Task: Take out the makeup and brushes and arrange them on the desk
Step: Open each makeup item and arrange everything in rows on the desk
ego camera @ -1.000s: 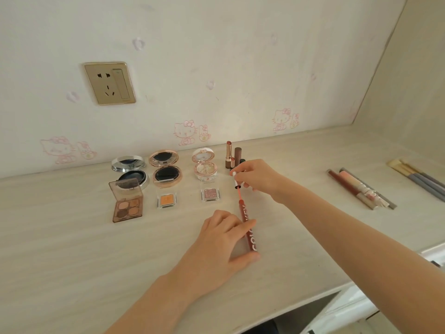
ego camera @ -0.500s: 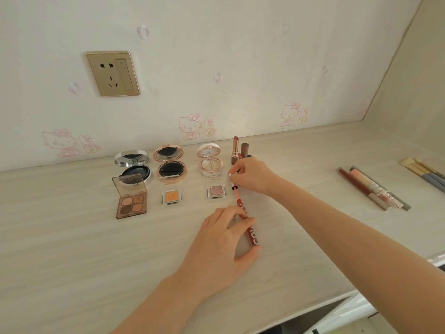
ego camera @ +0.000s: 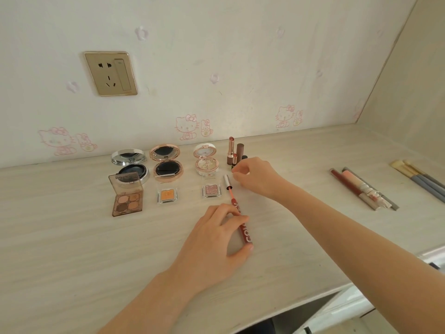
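Observation:
My left hand [ego camera: 212, 242] pins a dark red lip gloss tube [ego camera: 245, 231] flat on the pale wooden desk [ego camera: 72, 249]. The tube's wand, with a silver cap [ego camera: 226, 181], sticks out of its far end, partly pulled out. My right hand [ego camera: 255, 175] hovers just right of the cap with curled fingers and holds nothing. Behind it stand several lipsticks [ego camera: 231, 150]. To the left lie three open compacts [ego camera: 167, 165], a brown eyeshadow palette [ego camera: 127, 200], an orange single shadow [ego camera: 166, 195] and a pink glitter one [ego camera: 212, 191].
Lip pencils [ego camera: 356, 189] lie side by side at the right, and brushes [ego camera: 419, 177] with pale bristles further right. A wall socket [ego camera: 110, 73] is on the wall behind. The desk's front edge [ego camera: 301, 302] runs at the lower right, with an open gap below it.
My right hand has let go of the silver cap and drawn slightly right. The cap and wand now lie exposed on the desk. My left hand stays on the tube.

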`<action>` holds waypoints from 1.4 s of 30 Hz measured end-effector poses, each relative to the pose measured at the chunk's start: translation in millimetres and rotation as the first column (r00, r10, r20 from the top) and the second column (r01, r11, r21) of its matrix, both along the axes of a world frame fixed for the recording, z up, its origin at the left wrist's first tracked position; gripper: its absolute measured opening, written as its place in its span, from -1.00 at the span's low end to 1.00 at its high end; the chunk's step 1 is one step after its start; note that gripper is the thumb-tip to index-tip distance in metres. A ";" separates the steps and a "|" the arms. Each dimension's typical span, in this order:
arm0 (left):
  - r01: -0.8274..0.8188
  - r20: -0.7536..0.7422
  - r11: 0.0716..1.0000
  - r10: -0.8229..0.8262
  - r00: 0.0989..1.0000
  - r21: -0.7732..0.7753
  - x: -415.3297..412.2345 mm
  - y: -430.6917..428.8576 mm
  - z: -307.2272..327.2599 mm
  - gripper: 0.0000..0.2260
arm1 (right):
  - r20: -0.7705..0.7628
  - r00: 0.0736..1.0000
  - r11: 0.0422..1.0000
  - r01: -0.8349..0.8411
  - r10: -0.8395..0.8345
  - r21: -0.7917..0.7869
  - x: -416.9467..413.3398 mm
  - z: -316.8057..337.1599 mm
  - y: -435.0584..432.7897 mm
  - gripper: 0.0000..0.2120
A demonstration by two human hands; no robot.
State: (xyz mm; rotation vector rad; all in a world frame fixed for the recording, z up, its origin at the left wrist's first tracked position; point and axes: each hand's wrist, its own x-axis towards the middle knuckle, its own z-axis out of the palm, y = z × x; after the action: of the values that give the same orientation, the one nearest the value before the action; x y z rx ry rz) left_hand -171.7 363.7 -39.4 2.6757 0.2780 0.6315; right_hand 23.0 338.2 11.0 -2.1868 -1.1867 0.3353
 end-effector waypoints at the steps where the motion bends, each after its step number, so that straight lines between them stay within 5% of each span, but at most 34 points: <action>1: 0.002 -0.001 1.000 -0.002 1.000 0.003 0.0 0.1 -0.3 -0.54 | -0.015 1.000 1.000 -0.001 0.001 0.001 1.1 1.5 -6.4 -0.79; 10: 0.024 -0.015 0.999 -0.023 1.000 0.034 0.2 -1.3 5.5 -0.49 | -0.028 0.997 0.998 0.066 -0.065 0.017 14.8 6.0 -88.5 -0.81; 16: 0.095 -0.072 0.995 -0.093 0.993 0.026 19.8 -1.6 26.0 -0.55 | 0.139 0.982 0.990 0.122 -0.131 0.071 26.7 7.6 -148.8 -0.85; 27: 0.216 -0.103 0.968 -0.230 0.968 -0.130 152.4 -37.2 26.9 -0.73 | 0.317 0.880 0.931 0.366 -0.353 0.021 73.2 -2.1 -217.4 -0.80; 42: 0.104 -0.277 0.948 -0.191 0.942 -0.302 283.4 -58.2 32.8 -0.53 | 0.619 0.716 0.912 0.409 -0.323 0.003 97.0 -33.5 -233.9 -0.79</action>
State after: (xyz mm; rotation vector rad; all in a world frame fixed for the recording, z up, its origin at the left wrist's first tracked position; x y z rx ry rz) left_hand 111.8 305.5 -6.5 2.4744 0.2240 0.1182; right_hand 119.9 104.2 -22.4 -2.6872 -1.0036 -0.5271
